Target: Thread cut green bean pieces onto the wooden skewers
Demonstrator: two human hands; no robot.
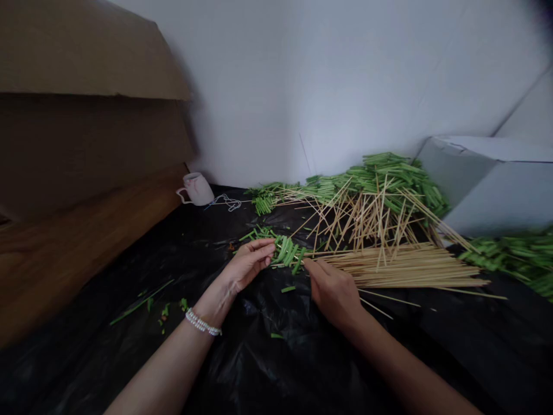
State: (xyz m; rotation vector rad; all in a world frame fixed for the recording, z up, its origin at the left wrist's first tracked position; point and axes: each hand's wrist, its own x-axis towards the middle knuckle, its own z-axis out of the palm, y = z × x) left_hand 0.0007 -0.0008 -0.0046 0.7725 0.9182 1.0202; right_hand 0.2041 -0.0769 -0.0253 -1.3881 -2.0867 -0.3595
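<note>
Centrally, a small cluster of green stalk pieces sits just above the black plastic sheet, pinched between the thumb and fingers of the left hand. That hand is closed on the cluster from its left side, and a beaded bracelet circles its wrist. The right hand lies just beside the cluster on the right, back upward, with its fingers curled at the near ends of a flat bundle of bamboo skewers. I cannot tell whether it actually grips one of them. A few stray green bits lie on the sheet between and below the two hands.

Behind the bundle, loose skewers lie crisscrossed against a large heap of green pieces piled along the white wall. A smaller green heap lies further left, and another spreads at the right edge, blurred. A white box stands at the right, behind that heap. A white mug stands near the wall at the sheet's far left corner, and a thin cord lies beside it. A big cardboard box rests on a wooden surface to the left.
</note>
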